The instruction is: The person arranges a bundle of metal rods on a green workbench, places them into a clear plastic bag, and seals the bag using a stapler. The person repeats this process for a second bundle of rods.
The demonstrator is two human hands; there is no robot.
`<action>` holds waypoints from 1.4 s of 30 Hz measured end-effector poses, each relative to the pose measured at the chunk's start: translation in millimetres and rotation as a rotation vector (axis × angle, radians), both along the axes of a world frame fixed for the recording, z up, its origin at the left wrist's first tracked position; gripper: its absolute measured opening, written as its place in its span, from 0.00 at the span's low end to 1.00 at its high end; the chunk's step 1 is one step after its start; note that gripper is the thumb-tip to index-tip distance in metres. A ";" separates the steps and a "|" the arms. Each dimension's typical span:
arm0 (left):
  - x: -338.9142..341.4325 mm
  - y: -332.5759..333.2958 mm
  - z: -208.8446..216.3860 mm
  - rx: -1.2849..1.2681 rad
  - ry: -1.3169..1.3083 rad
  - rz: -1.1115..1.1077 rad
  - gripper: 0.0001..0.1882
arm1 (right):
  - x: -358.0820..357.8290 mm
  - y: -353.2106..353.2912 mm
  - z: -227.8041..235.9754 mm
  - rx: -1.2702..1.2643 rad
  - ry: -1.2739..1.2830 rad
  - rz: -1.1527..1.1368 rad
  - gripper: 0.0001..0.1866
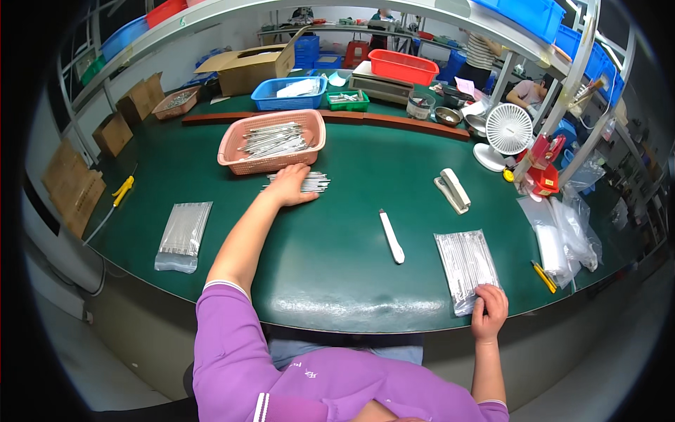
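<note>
My left hand lies palm down with fingers stretched over a small pile of thin silvery rods on the table. Just behind it stands a pink plastic basket holding many more such rods. At the right, the curled fingers of my right hand grip the near right corner of a clear plastic bag filled with rods laid side by side. Its fingertips are partly hidden. Another filled bag of rods rests at the left, untouched.
Between my hands lies a white pen-shaped tool, with a stapler beyond it. A yellow air gun is at far left. Plastic bags, yellow-handled tools and a white fan stand right. Bins line the back, including a blue one.
</note>
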State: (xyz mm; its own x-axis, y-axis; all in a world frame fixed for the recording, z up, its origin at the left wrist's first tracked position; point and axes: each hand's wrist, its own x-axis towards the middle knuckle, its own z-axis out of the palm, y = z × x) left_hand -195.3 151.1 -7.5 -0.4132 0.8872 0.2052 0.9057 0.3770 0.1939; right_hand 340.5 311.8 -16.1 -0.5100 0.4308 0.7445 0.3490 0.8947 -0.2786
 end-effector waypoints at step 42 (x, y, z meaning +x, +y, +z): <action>149.1 -82.5 53.6 1.280 -1.263 0.089 0.15 | -206.0 -89.8 45.3 -0.492 -0.296 1.016 0.25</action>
State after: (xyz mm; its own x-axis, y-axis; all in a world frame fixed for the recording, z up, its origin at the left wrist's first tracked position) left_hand -46.2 68.6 46.1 -0.8795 0.4165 0.2300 -0.0174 -0.5113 0.8592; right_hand 134.5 222.0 29.2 -0.9120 -0.0669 0.4046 -0.3563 0.6176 -0.7012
